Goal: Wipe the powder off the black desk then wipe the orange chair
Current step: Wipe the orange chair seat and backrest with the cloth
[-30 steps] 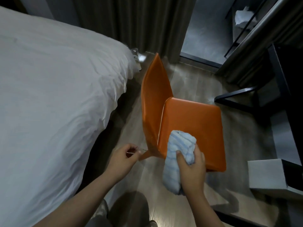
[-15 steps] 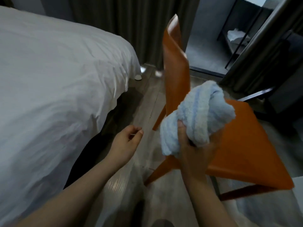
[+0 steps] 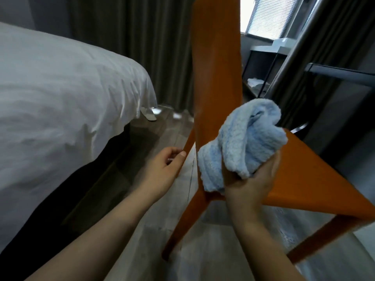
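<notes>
Slippage worries me most. My right hand (image 3: 251, 185) clenches the bunched blue towel (image 3: 249, 138) from below, at the corner where the backrest of the orange chair (image 3: 304, 179) meets the seat. Most of the cloth billows loose above the fingers, so a hard stroke may drag folds free rather than wipe. My left hand (image 3: 164, 171) sits loosely curled just beside the chair's rear leg (image 3: 188, 142); I cannot tell whether it touches the leg or pinches anything. Without bracing, I judge a push on the tall backrest could skid or tip the chair toward the bed (image 3: 60, 88).
</notes>
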Action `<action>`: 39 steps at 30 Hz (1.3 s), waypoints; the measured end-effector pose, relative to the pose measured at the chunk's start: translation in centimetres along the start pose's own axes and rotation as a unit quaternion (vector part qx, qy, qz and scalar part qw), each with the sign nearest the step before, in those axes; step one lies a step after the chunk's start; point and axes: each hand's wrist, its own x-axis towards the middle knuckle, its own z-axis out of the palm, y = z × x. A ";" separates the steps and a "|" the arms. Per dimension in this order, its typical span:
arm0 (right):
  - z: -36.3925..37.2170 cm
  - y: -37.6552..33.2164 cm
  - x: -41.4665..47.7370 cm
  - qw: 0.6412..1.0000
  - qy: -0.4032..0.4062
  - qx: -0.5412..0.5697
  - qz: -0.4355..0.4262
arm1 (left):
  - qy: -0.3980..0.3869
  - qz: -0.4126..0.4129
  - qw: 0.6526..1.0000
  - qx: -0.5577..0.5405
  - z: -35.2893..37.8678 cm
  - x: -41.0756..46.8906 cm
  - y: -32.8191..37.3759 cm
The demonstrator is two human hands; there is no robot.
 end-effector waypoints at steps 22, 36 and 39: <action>-9.0 8.4 -5.0 0.987 -0.016 -0.137 0.088 | -0.052 0.035 0.990 0.123 5.3 -5.8 -1.6; -8.6 10.9 -2.8 0.978 -0.086 -0.190 -0.018 | -0.031 0.008 0.992 0.124 8.0 -6.6 -4.2; -9.3 11.9 -2.3 0.976 -0.081 -0.202 -0.023 | -0.024 0.046 0.990 0.131 8.6 -7.5 -4.5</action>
